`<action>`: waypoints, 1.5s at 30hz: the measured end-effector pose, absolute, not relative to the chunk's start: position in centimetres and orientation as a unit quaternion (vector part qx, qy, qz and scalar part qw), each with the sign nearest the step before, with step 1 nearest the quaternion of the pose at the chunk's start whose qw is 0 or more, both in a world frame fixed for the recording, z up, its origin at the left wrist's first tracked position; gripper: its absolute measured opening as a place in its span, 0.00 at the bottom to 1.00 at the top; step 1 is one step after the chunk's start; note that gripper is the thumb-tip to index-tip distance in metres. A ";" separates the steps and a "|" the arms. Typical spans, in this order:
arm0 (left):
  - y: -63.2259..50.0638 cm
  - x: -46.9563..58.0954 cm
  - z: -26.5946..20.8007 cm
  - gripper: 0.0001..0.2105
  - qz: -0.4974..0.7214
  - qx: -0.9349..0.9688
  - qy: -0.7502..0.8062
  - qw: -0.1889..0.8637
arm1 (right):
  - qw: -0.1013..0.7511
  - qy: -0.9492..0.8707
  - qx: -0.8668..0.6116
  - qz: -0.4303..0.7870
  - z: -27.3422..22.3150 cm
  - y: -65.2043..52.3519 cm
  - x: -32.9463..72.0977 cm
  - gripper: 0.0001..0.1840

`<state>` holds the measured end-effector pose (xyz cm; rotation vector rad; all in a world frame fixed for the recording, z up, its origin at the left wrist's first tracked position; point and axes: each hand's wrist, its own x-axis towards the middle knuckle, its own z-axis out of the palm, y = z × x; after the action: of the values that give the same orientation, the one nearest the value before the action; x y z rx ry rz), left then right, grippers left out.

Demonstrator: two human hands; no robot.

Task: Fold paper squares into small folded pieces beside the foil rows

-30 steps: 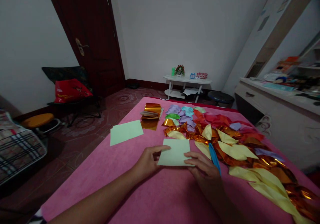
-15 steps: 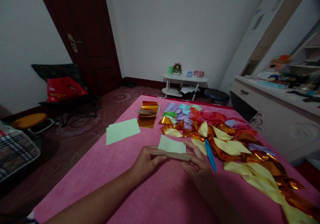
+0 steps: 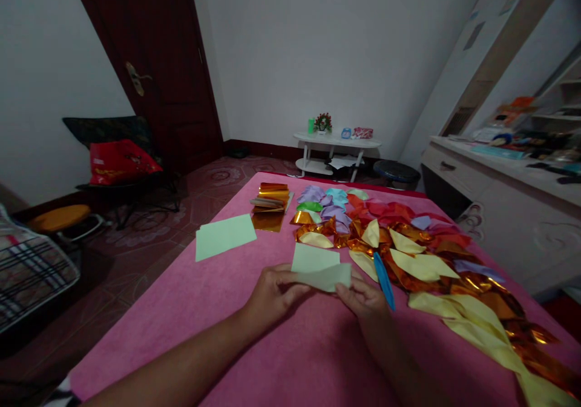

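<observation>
Between my two hands is a pale green sheet of paper [image 3: 324,278], its near edge folded up into a strip. My left hand [image 3: 276,290] pinches its left end, thumb on the near side. At the right end, my right hand [image 3: 361,296] grips it with thumb and fingers. Other pale green sheets [image 3: 226,237] lie flat to the left on the pink cloth [image 3: 190,334]. A stack of shiny gold foil paper [image 3: 271,207] sits beyond my left hand. Just right of my right hand lies a blue folded paper piece [image 3: 384,281].
Folded gold foil and yellow paper pieces [image 3: 424,264] spread over the table's right side, with purple [image 3: 334,218] and red ones [image 3: 385,213] behind. A white dresser [image 3: 494,195] stands at the right, a white side table [image 3: 336,140] by the wall, a chair with a red bag [image 3: 122,162] at left.
The folded strip has tilted, so its flat face now shows rather than its narrow edge. My right thumb has moved up onto the strip's right end.
</observation>
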<state>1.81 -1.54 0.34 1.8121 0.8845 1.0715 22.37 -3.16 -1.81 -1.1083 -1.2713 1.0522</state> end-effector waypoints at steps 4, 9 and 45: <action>-1.4 1.8 0.2 0.11 0.440 0.666 0.359 0.484 | 0.532 -0.584 -0.437 0.431 -1.5 -3.1 22.1 0.09; -1.3 1.7 0.3 0.17 0.437 0.667 0.355 0.488 | 0.509 -0.601 -0.417 0.453 -1.3 -3.2 21.8 0.09; -0.8 1.8 -0.9 0.17 0.393 0.632 0.378 0.551 | 0.543 -0.600 -0.539 0.234 -0.1 -4.3 22.3 0.14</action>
<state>1.80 -0.81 -0.94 1.4950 0.8955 0.9298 22.34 -4.26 -0.12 -1.2789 -1.4243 0.5560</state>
